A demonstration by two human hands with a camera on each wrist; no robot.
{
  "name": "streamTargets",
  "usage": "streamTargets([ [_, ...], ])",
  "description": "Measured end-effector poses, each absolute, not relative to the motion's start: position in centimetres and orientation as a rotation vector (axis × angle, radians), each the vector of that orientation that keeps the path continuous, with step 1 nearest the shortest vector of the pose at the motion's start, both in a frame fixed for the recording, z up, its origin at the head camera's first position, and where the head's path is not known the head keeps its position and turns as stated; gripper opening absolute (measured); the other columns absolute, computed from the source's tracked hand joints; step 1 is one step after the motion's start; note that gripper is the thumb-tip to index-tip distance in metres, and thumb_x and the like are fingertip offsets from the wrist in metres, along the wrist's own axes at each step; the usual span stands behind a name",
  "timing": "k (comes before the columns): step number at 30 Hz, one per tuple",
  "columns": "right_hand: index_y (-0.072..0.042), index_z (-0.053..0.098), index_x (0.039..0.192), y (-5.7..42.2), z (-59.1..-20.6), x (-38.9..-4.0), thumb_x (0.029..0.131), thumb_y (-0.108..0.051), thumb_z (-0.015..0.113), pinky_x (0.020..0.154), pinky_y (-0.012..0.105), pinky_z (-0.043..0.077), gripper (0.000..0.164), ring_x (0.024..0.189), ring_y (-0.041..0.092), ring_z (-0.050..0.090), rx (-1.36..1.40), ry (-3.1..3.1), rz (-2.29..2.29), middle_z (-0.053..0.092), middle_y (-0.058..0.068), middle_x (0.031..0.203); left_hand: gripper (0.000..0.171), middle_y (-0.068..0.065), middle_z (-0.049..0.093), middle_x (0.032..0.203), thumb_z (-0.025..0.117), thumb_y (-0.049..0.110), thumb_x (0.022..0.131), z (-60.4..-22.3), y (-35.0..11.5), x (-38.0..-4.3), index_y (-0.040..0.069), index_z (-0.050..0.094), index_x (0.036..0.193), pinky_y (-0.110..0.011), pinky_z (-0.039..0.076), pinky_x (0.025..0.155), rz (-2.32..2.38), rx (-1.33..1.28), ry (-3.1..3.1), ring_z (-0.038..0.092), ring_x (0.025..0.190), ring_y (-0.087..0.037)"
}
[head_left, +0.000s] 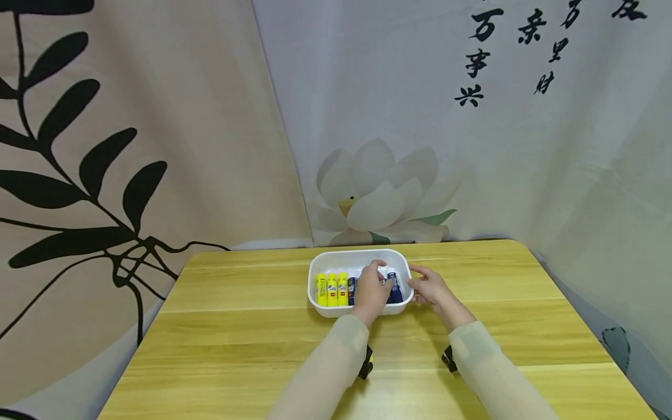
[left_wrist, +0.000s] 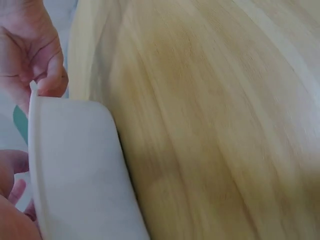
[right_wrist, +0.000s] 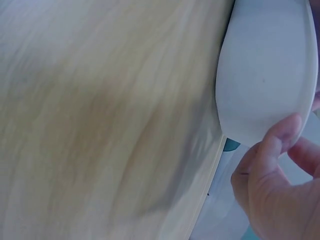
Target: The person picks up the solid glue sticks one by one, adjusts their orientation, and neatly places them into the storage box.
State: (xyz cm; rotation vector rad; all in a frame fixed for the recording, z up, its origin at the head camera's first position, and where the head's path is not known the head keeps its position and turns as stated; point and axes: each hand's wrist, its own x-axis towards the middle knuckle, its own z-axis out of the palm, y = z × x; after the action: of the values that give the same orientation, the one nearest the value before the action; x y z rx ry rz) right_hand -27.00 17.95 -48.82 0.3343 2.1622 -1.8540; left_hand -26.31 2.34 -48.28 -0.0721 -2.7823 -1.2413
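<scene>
A white plastic basin (head_left: 336, 312) stands near the table's far edge. Inside it is a row of stick-shaped tubes that look like glue sticks: three yellow tubes (head_left: 332, 290) on the left, several dark blue tubes (head_left: 395, 288) from the middle to the right. My left hand (head_left: 371, 289) reaches over the front rim with bent fingers among the dark blue tubes, hiding part of the row. I cannot tell whether it holds one. My right hand (head_left: 433, 289) pinches the basin's right end; the right wrist view shows the thumb and fingers (right_wrist: 287, 127) at the rim.
The wooden table (head_left: 236, 350) reaches round the basin on all sides. Behind its far edge hangs a printed cloth (head_left: 388, 116) with a flower and dark writing. Dark straps (head_left: 366, 363) sit at both wrists.
</scene>
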Motion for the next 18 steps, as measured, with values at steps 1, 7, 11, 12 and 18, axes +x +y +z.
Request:
streamTargets([
  [1,-0.007,0.040,0.142,18.0,-48.8,-27.0,0.094,-0.005,0.054,0.062,0.027,0.053,0.050,0.072,0.017,0.060,0.326,2.164,-1.850,0.052,0.016,0.101,0.039,-0.002,0.056,0.088,0.070,0.015,0.084,-48.1,2.1,-26.2,0.018,0.056,0.120,-0.027,0.043,0.067,-1.209,-0.088,-2.786,0.050,0.073,-0.012],
  [7,-0.010,0.040,0.143,18.0,-48.4,-26.9,0.094,-0.006,0.053,0.061,0.028,0.053,0.051,0.069,0.016,0.059,0.349,2.186,-1.800,0.051,0.015,0.100,0.035,-0.004,0.059,0.095,0.066,0.020,0.086,-47.2,-0.7,-25.6,0.021,0.057,0.120,-0.023,0.041,0.060,-1.065,-0.214,-2.764,0.051,0.072,-0.010],
  [11,-0.010,0.041,0.143,18.1,-48.1,-26.8,0.095,-0.007,0.054,0.062,0.030,0.054,0.050,0.066,0.014,0.056,0.338,2.262,-1.725,0.050,0.011,0.095,0.036,-0.003,0.060,0.096,0.066,0.019,0.087,-46.6,-3.6,-25.1,0.021,0.057,0.121,-0.023,0.041,0.058,-1.013,-0.247,-2.751,0.052,0.073,-0.010],
  [12,-0.010,0.041,0.143,18.1,-48.1,-26.8,0.095,-0.008,0.054,0.063,0.032,0.055,0.050,0.066,0.014,0.056,0.323,2.303,-1.686,0.050,0.011,0.095,0.036,-0.003,0.059,0.097,0.066,0.019,0.087,-46.5,-4.3,-25.0,0.020,0.057,0.122,-0.023,0.041,0.057,-0.998,-0.248,-2.748,0.053,0.074,-0.011],
  [18,-0.008,0.043,0.141,18.8,-47.9,-26.5,0.094,-0.017,0.058,0.066,0.038,0.057,0.050,0.074,0.023,0.058,0.162,2.570,-1.390,0.053,0.015,0.100,0.042,-0.006,0.057,0.103,0.065,0.020,0.088,-45.9,-9.0,-24.4,0.019,0.052,0.128,-0.027,0.043,0.062,-1.009,-0.224,-2.762,0.058,0.086,-0.021],
])
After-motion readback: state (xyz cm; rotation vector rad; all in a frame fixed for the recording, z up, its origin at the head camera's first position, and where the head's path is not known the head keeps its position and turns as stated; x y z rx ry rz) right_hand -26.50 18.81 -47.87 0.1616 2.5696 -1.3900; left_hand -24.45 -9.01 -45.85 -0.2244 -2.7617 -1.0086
